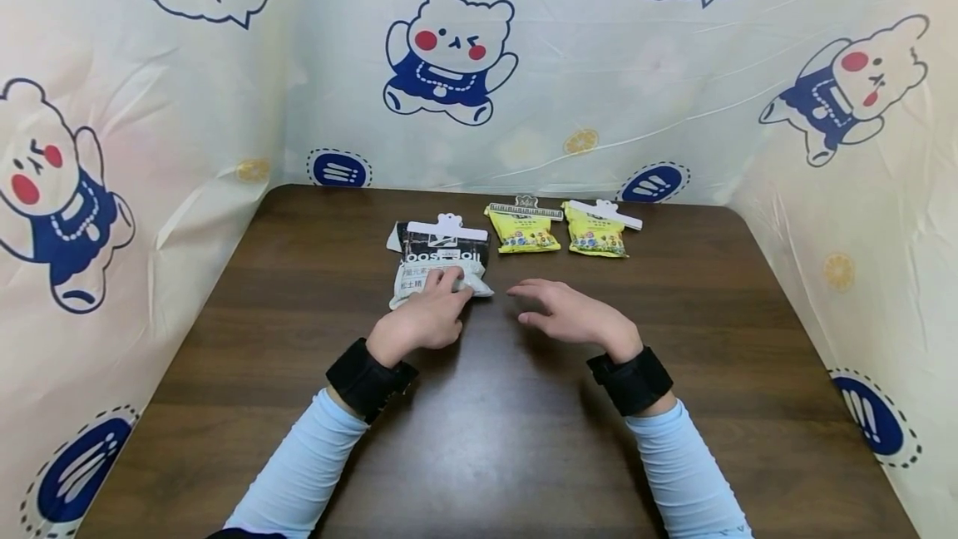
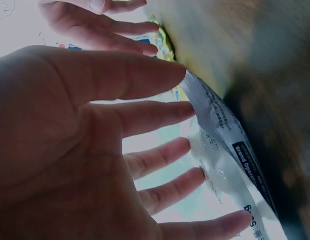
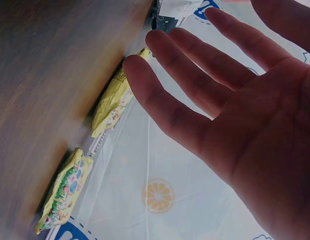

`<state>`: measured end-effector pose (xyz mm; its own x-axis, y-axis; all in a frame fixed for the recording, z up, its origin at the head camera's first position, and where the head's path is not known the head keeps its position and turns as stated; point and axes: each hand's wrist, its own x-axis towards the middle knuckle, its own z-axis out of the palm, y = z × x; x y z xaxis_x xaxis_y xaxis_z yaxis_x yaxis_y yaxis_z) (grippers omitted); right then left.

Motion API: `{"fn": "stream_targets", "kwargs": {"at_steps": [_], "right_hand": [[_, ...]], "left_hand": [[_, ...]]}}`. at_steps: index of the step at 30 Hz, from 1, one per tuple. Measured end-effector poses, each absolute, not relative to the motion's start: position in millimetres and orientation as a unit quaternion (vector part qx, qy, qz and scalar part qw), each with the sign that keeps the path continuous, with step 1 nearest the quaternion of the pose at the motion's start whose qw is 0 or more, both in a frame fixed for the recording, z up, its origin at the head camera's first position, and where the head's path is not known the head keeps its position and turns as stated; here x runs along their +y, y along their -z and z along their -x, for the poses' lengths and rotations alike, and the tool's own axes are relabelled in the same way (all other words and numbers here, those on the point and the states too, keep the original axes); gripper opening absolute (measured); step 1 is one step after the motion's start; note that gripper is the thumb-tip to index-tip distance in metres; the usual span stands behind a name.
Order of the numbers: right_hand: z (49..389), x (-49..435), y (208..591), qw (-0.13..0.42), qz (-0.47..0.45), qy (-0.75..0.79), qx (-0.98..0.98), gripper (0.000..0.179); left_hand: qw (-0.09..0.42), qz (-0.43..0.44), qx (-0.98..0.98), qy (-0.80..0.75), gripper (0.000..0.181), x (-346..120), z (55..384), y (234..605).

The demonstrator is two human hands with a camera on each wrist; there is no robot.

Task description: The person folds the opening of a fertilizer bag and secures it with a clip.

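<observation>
A black and white bag (image 1: 441, 260) lies toward the back of the table, with a white clip (image 1: 447, 227) across its top. My left hand (image 1: 425, 318) is over the bag's front edge. In the left wrist view its fingers (image 2: 160, 157) are spread and nearly straight, with their tips right at the printed bag (image 2: 220, 150). Just right of the bag, my right hand (image 1: 572, 312) hovers over the table. It holds nothing, and its fingers (image 3: 180, 75) are extended and apart.
Two small yellow bags stand farther right: one (image 1: 524, 233) with a silvery clip (image 1: 526, 208), the other (image 1: 596, 233) with a white clip (image 1: 609, 213). Patterned sheets (image 1: 584, 56) rise behind the dark wooden table (image 1: 494, 456) and along both its sides.
</observation>
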<state>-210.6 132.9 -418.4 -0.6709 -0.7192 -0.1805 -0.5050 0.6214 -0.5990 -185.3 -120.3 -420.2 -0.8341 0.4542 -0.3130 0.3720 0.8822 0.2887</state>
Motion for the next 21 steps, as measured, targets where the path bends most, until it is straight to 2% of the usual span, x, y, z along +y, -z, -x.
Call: {"fn": "stream_targets", "kwargs": {"at_steps": [9, 21], "right_hand": [[210.3, 133.1, 419.1, 0.209, 0.352, 0.267, 0.872, 0.045], [212.4, 136.2, 419.0, 0.207, 0.349, 0.267, 0.874, 0.046]], "left_hand": [[0.196, -0.202, 0.952, -0.123, 0.050, -119.0, 185.7, 421.5], [0.180, -0.188, 0.956, -0.136, 0.055, -125.6, 194.7, 428.5]]}}
